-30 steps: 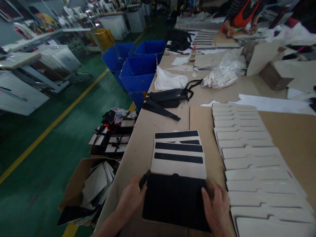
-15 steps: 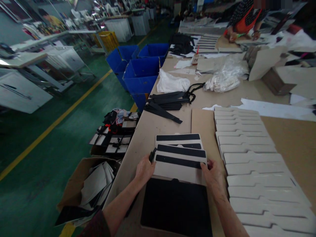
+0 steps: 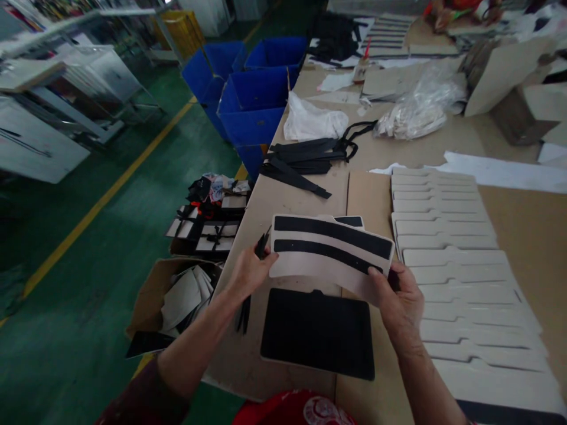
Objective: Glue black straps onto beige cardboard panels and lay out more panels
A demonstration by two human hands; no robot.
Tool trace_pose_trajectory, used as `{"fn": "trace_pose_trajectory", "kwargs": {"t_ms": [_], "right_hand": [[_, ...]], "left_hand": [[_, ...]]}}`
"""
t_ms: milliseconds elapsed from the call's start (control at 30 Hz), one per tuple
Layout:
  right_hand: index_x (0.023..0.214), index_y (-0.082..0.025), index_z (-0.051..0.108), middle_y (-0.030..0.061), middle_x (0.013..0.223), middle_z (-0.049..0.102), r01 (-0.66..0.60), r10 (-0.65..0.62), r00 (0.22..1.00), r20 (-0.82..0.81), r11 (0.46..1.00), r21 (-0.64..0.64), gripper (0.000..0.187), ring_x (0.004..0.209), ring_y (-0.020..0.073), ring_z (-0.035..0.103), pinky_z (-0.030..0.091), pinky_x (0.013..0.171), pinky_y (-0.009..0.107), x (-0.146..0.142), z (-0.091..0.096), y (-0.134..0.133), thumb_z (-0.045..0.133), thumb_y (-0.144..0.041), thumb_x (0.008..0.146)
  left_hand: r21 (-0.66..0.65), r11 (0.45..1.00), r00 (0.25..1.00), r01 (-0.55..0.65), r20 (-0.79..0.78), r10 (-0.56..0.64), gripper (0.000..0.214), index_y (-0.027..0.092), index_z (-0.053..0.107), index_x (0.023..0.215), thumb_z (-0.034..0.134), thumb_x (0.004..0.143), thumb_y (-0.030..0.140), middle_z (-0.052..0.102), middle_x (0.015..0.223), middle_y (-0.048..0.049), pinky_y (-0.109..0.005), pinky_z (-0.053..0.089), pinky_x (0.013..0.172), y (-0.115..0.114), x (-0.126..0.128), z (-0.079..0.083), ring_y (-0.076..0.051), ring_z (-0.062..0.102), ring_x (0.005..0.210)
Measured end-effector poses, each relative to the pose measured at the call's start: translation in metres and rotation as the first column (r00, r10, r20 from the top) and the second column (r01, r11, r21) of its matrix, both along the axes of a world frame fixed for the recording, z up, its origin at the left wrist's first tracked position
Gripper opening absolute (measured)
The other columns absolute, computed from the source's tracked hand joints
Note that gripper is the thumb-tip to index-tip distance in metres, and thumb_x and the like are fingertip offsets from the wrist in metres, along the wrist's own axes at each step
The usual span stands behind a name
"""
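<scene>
A beige panel with two black strips [image 3: 328, 255] is held up and bowed between my hands. My left hand [image 3: 250, 268] pinches its left edge, thumb on the front, and also keeps a small dark pointed tool [image 3: 262, 244] between the fingers. My right hand [image 3: 401, 298] grips the lower right corner, its thumb pressed near the end of the lower strip. Behind it, another striped panel [image 3: 349, 221] is mostly hidden. Below my hands, a black-faced panel [image 3: 318, 333] lies flat on the table.
Overlapping beige panels [image 3: 481, 295] cover the right side. Black straps [image 3: 305, 159], a white bag [image 3: 314, 121] and a clear plastic bag [image 3: 420, 109] lie farther back. Blue bins [image 3: 252, 112] and a carton of scraps [image 3: 150, 301] stand left of the table edge. A co-worker's hands [image 3: 443, 18] show far right.
The striped panel has been lifted off the pile and bent, its right side swung out to the right. My view has tipped downward, and more of the black-faced panel shows.
</scene>
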State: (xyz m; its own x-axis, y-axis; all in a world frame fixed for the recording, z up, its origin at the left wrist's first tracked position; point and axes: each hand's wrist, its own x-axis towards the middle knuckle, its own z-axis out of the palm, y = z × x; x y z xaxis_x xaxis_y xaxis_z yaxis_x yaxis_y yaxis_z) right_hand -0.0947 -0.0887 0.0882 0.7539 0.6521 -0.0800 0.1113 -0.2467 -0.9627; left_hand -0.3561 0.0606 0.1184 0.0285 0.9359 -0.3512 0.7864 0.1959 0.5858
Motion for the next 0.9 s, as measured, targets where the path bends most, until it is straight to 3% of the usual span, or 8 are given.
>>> {"fn": "trace_pose_trajectory", "kwargs": {"t_ms": [67, 133, 233, 333, 467, 633, 767, 900], "right_hand": [[0.107, -0.019, 0.064, 0.0061, 0.097, 0.071, -0.005, -0.007, 0.993, -0.115, 0.995, -0.100, 0.047, 0.086, 0.0212, 0.064, 0.050, 0.079, 0.033, -0.003, -0.002, -0.027, 0.073, -0.047, 0.071], [0.108, -0.019, 0.063, 0.0069, 0.096, 0.073, -0.051, 0.002, 0.977, -0.212, 0.973, -0.226, 0.050, 0.086, 0.0231, 0.066, 0.052, 0.076, 0.033, -0.008, -0.010, -0.057, 0.073, -0.049, 0.070], [0.103, -0.019, 0.064, 0.0064, 0.092, 0.075, -0.143, 0.051, 0.966, -0.255, 0.923, -0.357, 0.046, 0.085, 0.0255, 0.068, 0.055, 0.072, 0.033, -0.023, -0.026, -0.095, 0.070, -0.050, 0.070], [0.103, -0.020, 0.064, 0.0066, 0.093, 0.075, -0.152, 0.076, 0.979, -0.191, 0.893, -0.423, 0.045, 0.088, 0.0272, 0.068, 0.055, 0.076, 0.036, -0.036, -0.041, -0.113, 0.066, -0.051, 0.070], [0.109, -0.019, 0.061, 0.0086, 0.098, 0.073, -0.085, 0.056, 0.996, -0.074, 0.868, -0.490, 0.052, 0.092, 0.0290, 0.067, 0.053, 0.084, 0.041, -0.036, -0.058, -0.115, 0.062, -0.052, 0.069], [0.113, -0.020, 0.059, 0.0082, 0.099, 0.073, -0.155, 0.137, 0.988, -0.074, 0.852, -0.499, 0.050, 0.094, 0.0281, 0.068, 0.054, 0.081, 0.040, -0.029, -0.070, -0.117, 0.061, -0.050, 0.072], [0.111, -0.018, 0.059, 0.0102, 0.096, 0.072, -0.121, 0.138, 0.990, -0.009, 0.834, -0.538, 0.053, 0.090, 0.0293, 0.067, 0.054, 0.079, 0.041, -0.031, -0.069, -0.120, 0.058, -0.053, 0.072], [0.117, -0.015, 0.057, 0.0122, 0.098, 0.065, -0.105, 0.246, 0.953, 0.174, 0.811, -0.575, 0.058, 0.085, 0.0280, 0.064, 0.052, 0.079, 0.043, -0.032, -0.061, -0.121, 0.057, -0.056, 0.076]], "left_hand": [[-0.009, 0.999, 0.999, 0.051, -0.004, -0.051, 0.014, 0.019, 0.059, 0.076, 0.065, 0.073, 0.031, 0.060, 0.068, 0.0050, -0.024, 0.041, 0.066, -0.021, -0.014, 0.013, -0.014, 0.058, 0.069], [-0.116, 0.986, 0.992, 0.117, -0.042, -0.122, 0.010, 0.019, 0.060, 0.075, 0.064, 0.074, 0.028, 0.062, 0.068, 0.0039, -0.024, 0.040, 0.065, -0.049, -0.030, 0.014, -0.015, 0.060, 0.069], [-0.350, 0.923, 0.973, 0.159, -0.102, -0.206, 0.007, 0.019, 0.064, 0.081, 0.061, 0.076, 0.023, 0.068, 0.076, 0.0007, -0.024, 0.040, 0.067, -0.089, -0.046, -0.002, -0.017, 0.063, 0.075], [-0.428, 0.889, 0.965, 0.165, -0.114, -0.234, 0.012, 0.018, 0.065, 0.087, 0.061, 0.076, 0.020, 0.071, 0.082, -0.0027, -0.024, 0.041, 0.068, -0.113, -0.052, -0.023, -0.019, 0.066, 0.080], [-0.440, 0.886, 0.963, 0.147, -0.140, -0.230, 0.020, 0.018, 0.065, 0.097, 0.059, 0.079, 0.021, 0.073, 0.092, -0.0057, -0.024, 0.042, 0.073, -0.120, -0.052, -0.038, -0.021, 0.067, 0.088], [-0.452, 0.874, 0.951, 0.178, -0.150, -0.270, 0.020, 0.020, 0.066, 0.096, 0.059, 0.078, 0.022, 0.074, 0.094, -0.0050, -0.024, 0.043, 0.073, -0.120, -0.054, -0.042, -0.021, 0.068, 0.089], [-0.463, 0.864, 0.935, 0.199, -0.175, -0.309, 0.025, 0.020, 0.066, 0.103, 0.057, 0.080, 0.024, 0.074, 0.099, -0.0068, -0.025, 0.044, 0.075, -0.121, -0.056, -0.047, -0.022, 0.069, 0.094], [-0.485, 0.853, 0.908, 0.194, -0.240, -0.343, 0.033, 0.019, 0.067, 0.110, 0.058, 0.082, 0.032, 0.075, 0.100, -0.0121, -0.030, 0.046, 0.077, -0.114, -0.064, -0.047, -0.027, 0.069, 0.095]]}}
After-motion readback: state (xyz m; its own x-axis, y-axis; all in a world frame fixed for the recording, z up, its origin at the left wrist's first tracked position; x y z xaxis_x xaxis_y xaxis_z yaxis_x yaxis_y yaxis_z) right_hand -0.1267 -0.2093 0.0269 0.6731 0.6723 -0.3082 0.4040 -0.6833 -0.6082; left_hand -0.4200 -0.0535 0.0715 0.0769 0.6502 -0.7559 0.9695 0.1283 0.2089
